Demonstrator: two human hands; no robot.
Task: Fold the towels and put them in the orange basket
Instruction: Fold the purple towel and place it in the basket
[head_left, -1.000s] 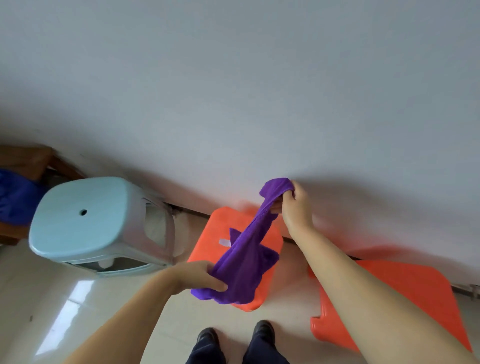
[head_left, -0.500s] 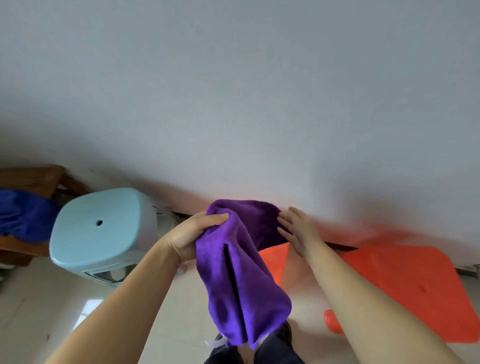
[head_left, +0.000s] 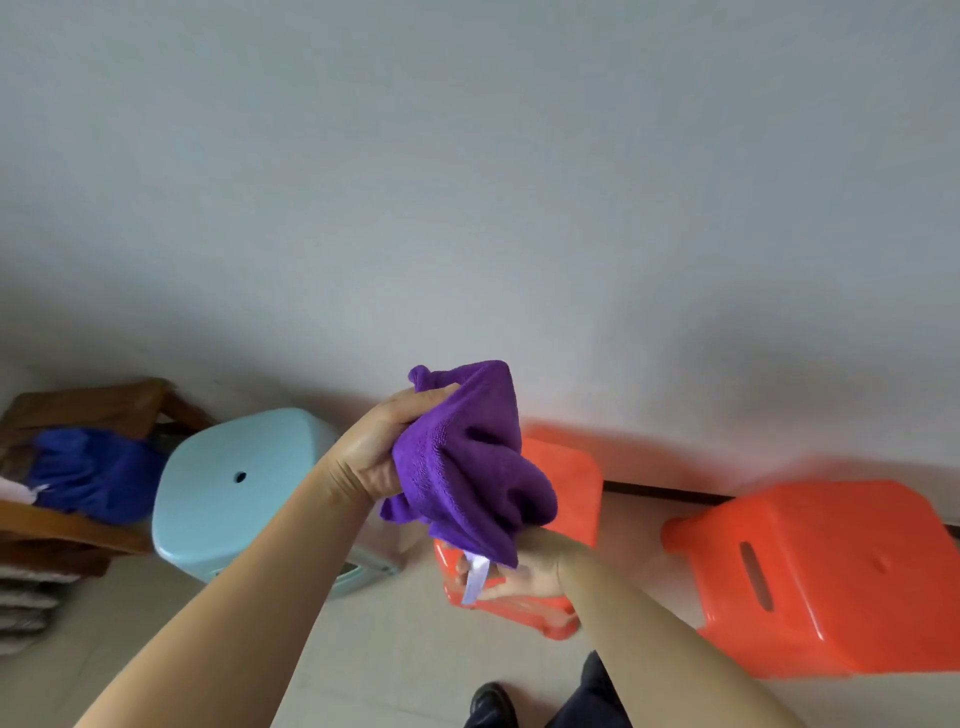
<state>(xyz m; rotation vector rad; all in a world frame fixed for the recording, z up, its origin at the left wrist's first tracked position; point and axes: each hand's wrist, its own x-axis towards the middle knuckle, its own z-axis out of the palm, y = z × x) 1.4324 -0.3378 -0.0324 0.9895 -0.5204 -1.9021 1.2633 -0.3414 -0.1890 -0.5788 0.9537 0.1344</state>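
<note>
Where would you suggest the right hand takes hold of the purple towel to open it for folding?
Probably the lowest hanging corner of the purple towel, beside its white tag, approached from below: the left hand bunches the top, so that corner dangles free.

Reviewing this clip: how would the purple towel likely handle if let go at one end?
The purple towel bunches and sags below the left hand, so probably floppy. Its fuzzy pile suggests it grips rather than slips. One hand lifts it, so likely light.
</note>
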